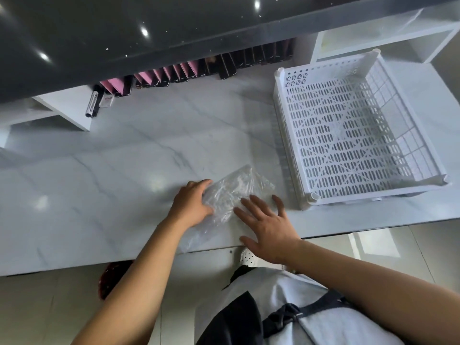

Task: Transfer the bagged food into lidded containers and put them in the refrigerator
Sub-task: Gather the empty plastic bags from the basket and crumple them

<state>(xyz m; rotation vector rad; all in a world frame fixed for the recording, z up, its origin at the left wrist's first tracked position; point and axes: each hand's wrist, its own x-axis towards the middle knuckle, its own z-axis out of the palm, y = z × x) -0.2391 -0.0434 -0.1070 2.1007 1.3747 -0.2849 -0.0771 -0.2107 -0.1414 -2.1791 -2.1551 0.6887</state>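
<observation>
Clear plastic bag lies flat on the marble-look table, near its front edge. Left grip curls over the bag's left edge, clamped on the film. Right grip is apart, fingers straight and spread, pressing the bag's right side. Just to the right stands a white perforated basket, its near corner close to the right grip. At the back, pink and black cases line up under a dark counter, with a black marker by a low white shelf.
</observation>
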